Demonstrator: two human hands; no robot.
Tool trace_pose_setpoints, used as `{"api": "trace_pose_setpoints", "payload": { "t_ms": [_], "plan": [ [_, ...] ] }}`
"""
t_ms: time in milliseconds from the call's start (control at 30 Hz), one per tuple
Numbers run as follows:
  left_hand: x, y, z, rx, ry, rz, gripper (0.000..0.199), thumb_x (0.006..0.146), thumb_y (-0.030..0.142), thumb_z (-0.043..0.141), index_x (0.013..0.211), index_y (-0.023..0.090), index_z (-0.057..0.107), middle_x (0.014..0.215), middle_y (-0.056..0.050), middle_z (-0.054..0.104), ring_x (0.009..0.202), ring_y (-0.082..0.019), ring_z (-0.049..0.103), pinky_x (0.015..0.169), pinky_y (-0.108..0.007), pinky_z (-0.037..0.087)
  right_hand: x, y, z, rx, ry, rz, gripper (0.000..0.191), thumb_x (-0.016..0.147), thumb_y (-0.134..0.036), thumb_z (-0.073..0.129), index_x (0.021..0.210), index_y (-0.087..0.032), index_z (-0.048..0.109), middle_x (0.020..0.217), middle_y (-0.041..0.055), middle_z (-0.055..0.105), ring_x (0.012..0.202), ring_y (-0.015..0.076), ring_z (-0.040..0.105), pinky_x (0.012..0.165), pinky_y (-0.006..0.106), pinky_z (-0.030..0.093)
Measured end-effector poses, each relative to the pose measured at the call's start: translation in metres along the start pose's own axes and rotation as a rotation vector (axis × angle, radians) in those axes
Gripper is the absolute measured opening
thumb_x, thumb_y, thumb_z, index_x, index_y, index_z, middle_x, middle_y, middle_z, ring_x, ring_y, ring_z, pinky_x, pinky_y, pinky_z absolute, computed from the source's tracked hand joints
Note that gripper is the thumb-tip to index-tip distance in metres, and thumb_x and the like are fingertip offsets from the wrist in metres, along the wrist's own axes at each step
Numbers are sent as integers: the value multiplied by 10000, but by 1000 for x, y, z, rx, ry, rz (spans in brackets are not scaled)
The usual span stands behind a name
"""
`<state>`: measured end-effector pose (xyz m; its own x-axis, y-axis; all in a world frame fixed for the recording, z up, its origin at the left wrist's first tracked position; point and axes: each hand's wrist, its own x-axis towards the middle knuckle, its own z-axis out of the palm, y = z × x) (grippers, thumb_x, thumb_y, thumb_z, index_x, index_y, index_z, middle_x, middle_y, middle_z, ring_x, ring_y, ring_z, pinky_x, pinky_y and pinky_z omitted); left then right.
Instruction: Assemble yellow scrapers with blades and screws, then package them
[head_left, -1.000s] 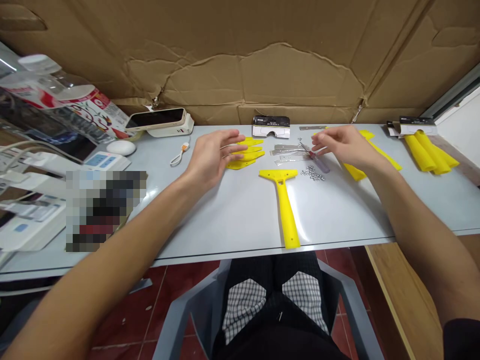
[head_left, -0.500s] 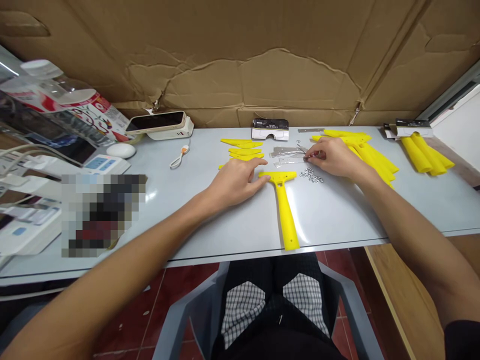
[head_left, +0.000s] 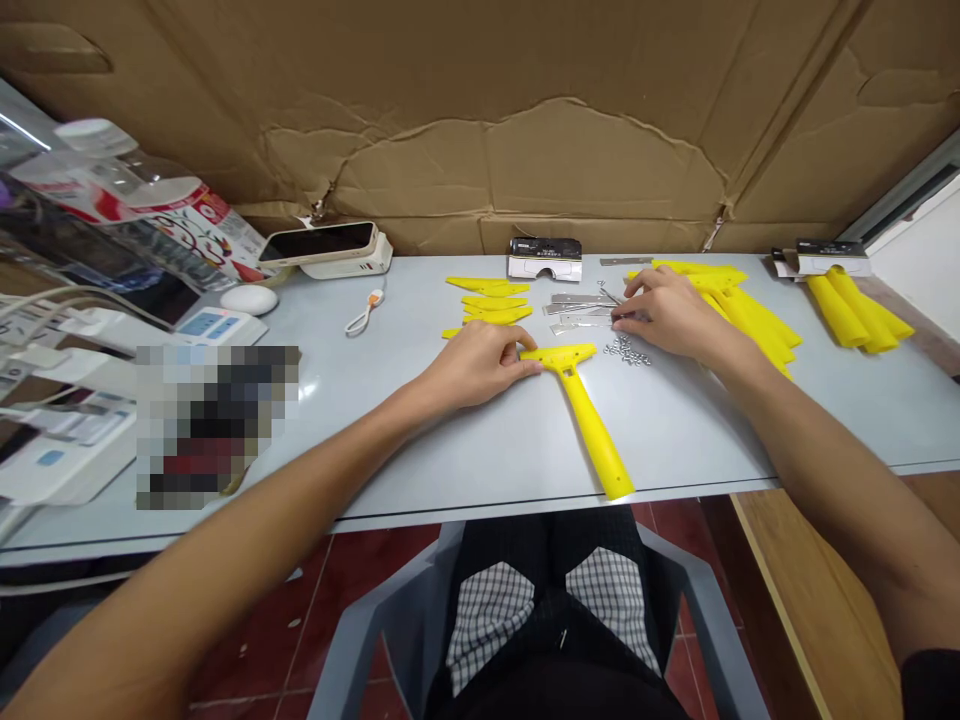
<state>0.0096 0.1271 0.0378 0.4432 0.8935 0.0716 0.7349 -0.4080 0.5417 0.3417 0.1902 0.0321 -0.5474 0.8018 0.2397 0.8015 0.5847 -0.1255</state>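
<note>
My left hand (head_left: 484, 365) pinches the left end of the head of a yellow scraper handle (head_left: 592, 425), whose grip slants down to the right near the table's front edge. My right hand (head_left: 664, 312) is over the thin metal blades (head_left: 581, 308), thumb and fingertips bent together around something I cannot make out. A pile of small screws (head_left: 626, 352) lies just below those fingers. Several flat yellow pieces (head_left: 491, 300) are stacked in a column beyond my left hand. More yellow handles (head_left: 757, 320) lie beside my right hand.
A black and white box (head_left: 544, 260) stands at the back by the cardboard. Further yellow handles (head_left: 859, 310) stick out by another box at the right. On the left are a phone (head_left: 319, 243), a white cable loop (head_left: 364, 312), a mouse (head_left: 249, 300), bottles and power strips (head_left: 75, 450).
My left hand has closed on the scraper head, and the handle has turned, its lower end swinging right. My right hand has shifted slightly, its index finger lifted a little.
</note>
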Motion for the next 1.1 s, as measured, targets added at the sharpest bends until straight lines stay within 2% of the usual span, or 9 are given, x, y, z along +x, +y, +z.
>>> {"api": "trace_pose_setpoints", "payload": {
  "t_ms": [167, 233, 300, 367, 433, 533, 667, 900, 1100],
  "plan": [
    [2, 0, -10, -227, -27, -96, 281, 836, 466, 861, 958, 217, 814, 678, 22, 620, 593, -152, 525, 583, -317, 352, 2, -6, -2, -75, 31, -82, 313, 1081, -364, 574, 995, -269, 860, 1260, 151, 725, 1197, 406, 588, 984, 628, 498],
    [2, 0, -11, -330, -50, -164, 290, 827, 450, 883, 977, 215, 804, 725, 4, 669, 579, -147, 554, 561, -314, 385, 2, -8, -2, -59, 69, -93, 319, 1078, -351, 549, 971, -255, 834, 1222, 156, 733, 1183, 398, 597, 991, 613, 495],
    [1, 1, -11, -470, -86, -239, 290, 823, 414, 909, 978, 201, 788, 779, -33, 744, 594, -155, 626, 580, -324, 475, 3, -11, -4, -15, 122, -84, 310, 1079, -345, 525, 975, -250, 801, 1173, 160, 736, 1163, 384, 613, 1000, 590, 500],
    [1, 2, -9, -643, -128, -294, 266, 829, 353, 925, 964, 184, 771, 821, -76, 804, 648, -173, 709, 662, -348, 584, 3, -18, -6, 82, 196, -56, 286, 1081, -337, 510, 968, -249, 757, 1087, 147, 737, 1080, 343, 643, 977, 541, 517],
    [0, 4, -6, -813, -146, -330, 254, 828, 288, 939, 966, 171, 762, 854, -105, 838, 708, -187, 768, 759, -370, 655, 2, -28, -9, 236, 262, 13, 249, 1069, -332, 527, 917, -250, 706, 931, 103, 719, 894, 277, 645, 868, 470, 526],
    [0, 6, -1, -980, -106, -397, 274, 834, 225, 950, 1024, 153, 766, 884, -122, 859, 737, -191, 804, 831, -367, 699, -1, -45, -12, 523, 255, 132, 251, 1043, -382, 590, 847, -243, 662, 766, 43, 651, 690, 200, 546, 674, 390, 454],
    [0, 9, 2, -1055, -45, -452, 215, 899, 152, 892, 1080, 125, 778, 905, -123, 866, 753, -170, 818, 872, -311, 707, -3, -58, -9, 725, 153, 151, 313, 1021, -484, 647, 861, -222, 703, 767, 28, 636, 674, 168, 511, 611, 347, 405],
    [-1, 10, 4, -1129, -52, -426, 202, 928, 57, 833, 1125, 82, 799, 922, -116, 866, 795, -138, 821, 794, -205, 684, -2, -61, -1, 735, 140, 86, 293, 1005, -421, 652, 865, -174, 727, 751, 29, 660, 644, 145, 509, 609, 334, 407],
    [0, 7, 7, -1153, -60, -397, 215, 927, 51, 827, 1139, 74, 799, 1037, -148, 876, 807, -133, 823, 775, -198, 678, -3, -64, -3, 743, 139, 91, 290, 1004, -417, 661, 873, -169, 735, 765, 29, 661, 656, 143, 517, 605, 323, 405]
  ]
}}
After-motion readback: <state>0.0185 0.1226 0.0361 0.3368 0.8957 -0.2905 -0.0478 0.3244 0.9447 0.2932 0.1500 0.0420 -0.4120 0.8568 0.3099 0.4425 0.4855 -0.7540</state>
